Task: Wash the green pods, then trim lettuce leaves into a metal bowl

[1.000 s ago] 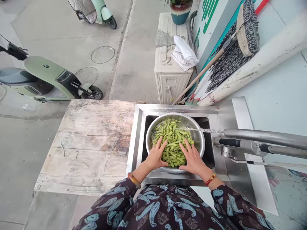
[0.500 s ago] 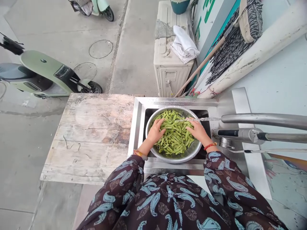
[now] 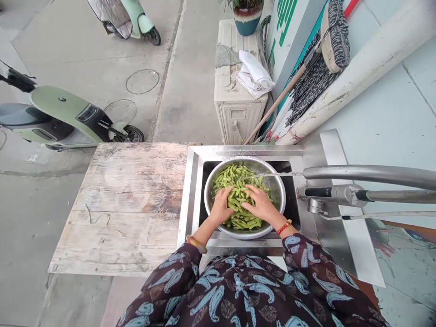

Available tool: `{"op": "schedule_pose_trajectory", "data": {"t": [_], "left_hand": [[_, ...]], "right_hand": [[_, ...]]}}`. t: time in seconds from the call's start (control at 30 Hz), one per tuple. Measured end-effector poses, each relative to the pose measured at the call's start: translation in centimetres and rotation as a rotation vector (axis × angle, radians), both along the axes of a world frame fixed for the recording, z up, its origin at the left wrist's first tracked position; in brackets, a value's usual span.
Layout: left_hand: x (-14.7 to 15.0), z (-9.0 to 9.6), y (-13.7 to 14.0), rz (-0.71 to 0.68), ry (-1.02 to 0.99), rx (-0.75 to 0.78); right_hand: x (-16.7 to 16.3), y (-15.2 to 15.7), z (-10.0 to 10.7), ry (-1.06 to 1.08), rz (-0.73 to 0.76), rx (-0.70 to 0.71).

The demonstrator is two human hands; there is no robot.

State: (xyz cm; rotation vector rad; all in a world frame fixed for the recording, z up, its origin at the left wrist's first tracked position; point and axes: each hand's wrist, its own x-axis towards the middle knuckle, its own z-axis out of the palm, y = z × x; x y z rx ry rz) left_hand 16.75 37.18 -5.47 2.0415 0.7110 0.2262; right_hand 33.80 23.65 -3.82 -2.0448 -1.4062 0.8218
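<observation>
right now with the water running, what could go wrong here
Slender green pods might spill from the round silver metal bowl if the bare hands, left and right, push outward. The clear water stream from the curved grey metal tap could splash the dark blue-paisley sleeves.

Stainless steel sink (image 3: 191, 195), round metal bowl (image 3: 277, 190) inside

Bright, even daylight, apparently overcast; source direction cannot be told. Shadows soft and faint; darkest area inside the sink (image 3: 192, 195), around the bowl (image 3: 245, 235). Mild glints on bowl rim and tap (image 3: 357, 172). Centre reasonably sharp; wide-angle stretch toward edges; pipe (image 3: 361, 70) softens, hazy, near upper right corner
</observation>
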Motion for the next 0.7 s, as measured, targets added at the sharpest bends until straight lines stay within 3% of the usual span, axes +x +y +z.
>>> {"op": "schedule_pose_trajectory", "data": {"t": [0.1, 0.17, 0.27, 0.37, 0.5, 0.7], "left_hand": [[-1.8, 0.4, 0.2, -0.068, -0.012, -0.008], [-1.9, -0.4, 1.1, 0.031, 0.015, -0.026], [0.1, -2.4, 2.8, 0.263, 0.101, -0.147], [3.0, -3.8, 3.9, 0.339, 0.119, -0.335], [4.2, -3.1, 4.0, 0.265, 0.041, -0.391], [1.4, 0.9, 2.6, 0.026, -0.111, -0.218]], "right_hand": [[1.8, -3.4, 0.2, 0.053, -0.019, 0.000], [3.5, -3.7, -1.2, 0.052, -0.144, 0.001], [5.2, -0.8, -4.1, 0.099, -0.397, -0.010], [5.0, 3.6, -5.6, 0.187, -0.411, -0.098], [3.1, 5.9, -3.7, 0.178, -0.202, -0.160], [2.1, 1.4, 1.1, 0.146, 0.000, 0.019]]}}
